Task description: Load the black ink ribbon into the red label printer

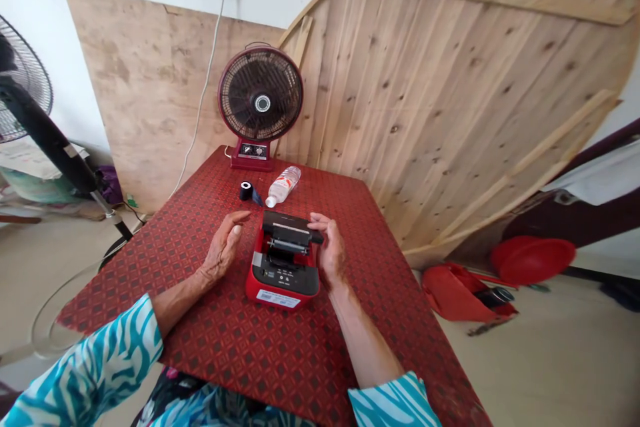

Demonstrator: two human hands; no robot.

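Observation:
A small red and black label printer [285, 280] sits on the table in front of me, its black cover [290, 223] raised and a roller showing inside. My right hand [331, 247] rests along the printer's right side, fingers curled at the edge of the cover. Left of the printer, my left hand [225, 243] is held apart from it with fingers stretched out and nothing in them. Behind the printer lie a black ribbon roll [246, 191] with a loose tail and a clear plastic bottle [284, 185] on its side.
A dark red table fan [261, 103] stands at the back of the patterned red table [210, 327]. Behind it lean a plywood sheet [145, 80] and a large round wooden panel [400, 100]. A floor fan [50, 133] is at left; a red bag [460, 293] lies on the floor at right.

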